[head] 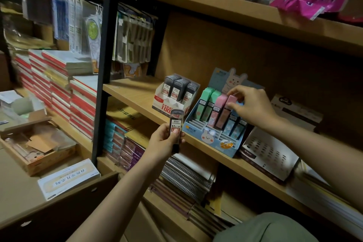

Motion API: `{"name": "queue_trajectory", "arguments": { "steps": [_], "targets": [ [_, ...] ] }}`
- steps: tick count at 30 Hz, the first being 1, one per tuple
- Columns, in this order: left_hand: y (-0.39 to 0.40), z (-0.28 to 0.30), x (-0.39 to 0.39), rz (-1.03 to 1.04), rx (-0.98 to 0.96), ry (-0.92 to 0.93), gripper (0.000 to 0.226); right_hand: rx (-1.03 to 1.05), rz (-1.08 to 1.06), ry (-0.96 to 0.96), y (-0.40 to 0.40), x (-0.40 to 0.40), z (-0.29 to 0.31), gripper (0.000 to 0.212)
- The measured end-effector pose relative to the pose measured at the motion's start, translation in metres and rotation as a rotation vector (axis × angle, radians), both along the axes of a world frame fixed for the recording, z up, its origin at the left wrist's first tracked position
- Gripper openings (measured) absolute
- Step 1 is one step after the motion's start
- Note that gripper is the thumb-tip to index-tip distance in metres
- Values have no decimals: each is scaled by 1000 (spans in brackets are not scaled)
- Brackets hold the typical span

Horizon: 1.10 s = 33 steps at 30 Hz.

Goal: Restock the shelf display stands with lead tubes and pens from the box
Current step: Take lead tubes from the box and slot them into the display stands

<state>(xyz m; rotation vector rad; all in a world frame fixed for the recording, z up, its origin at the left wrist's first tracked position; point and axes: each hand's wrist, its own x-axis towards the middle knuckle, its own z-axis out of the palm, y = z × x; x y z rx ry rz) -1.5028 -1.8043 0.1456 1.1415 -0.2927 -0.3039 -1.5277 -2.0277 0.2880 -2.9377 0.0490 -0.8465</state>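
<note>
My left hand point(164, 139) grips a dark grey lead tube point(176, 124) upright, just in front of the shelf edge. My right hand point(249, 105) pinches the top of a pink lead tube point(224, 114) standing in the blue rabbit display stand point(214, 139). That stand also holds green tubes point(206, 104), another pink one and blue tubes point(236, 125). To its left, a white and red display stand point(167, 104) holds several dark grey tubes point(177, 88).
A white and dark display stand point(269, 155) with empty holes sits right of the blue one. The wooden shelf point(133, 94) has bare room at its left end. An open cardboard box point(37, 143) lies at the lower left. Notebooks point(59, 84) are stacked left and below.
</note>
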Motion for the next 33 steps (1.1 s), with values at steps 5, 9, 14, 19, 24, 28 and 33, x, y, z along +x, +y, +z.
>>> {"name": "queue_trajectory", "arguments": {
  "steps": [5, 9, 14, 19, 24, 28, 33],
  "targets": [
    [-1, 2, 0, -6, -14, 5, 18, 25, -27, 35, -4, -1, -2, 25],
    [-2, 0, -1, -11, -9, 10, 17, 26, -54, 58, -4, 1, -2, 29],
    [-1, 0, -2, -6, 12, -5, 18, -76, -154, -1, -2, 8, -12, 31],
    [1, 0, 0, -1, 19, -10, 18, -143, -231, -50, -3, 9, -20, 29],
    [0, -1, -4, 5, 43, -20, 19, -197, -254, 24, -1, 7, -17, 36],
    [0, 1, -3, 41, 38, -9, 20, -23, -22, -72, 14, 4, -7, 45],
    [0, 19, 4, 47, 123, -151, 21, 268, 300, 258, 62, 11, -9, 37]
  ]
}}
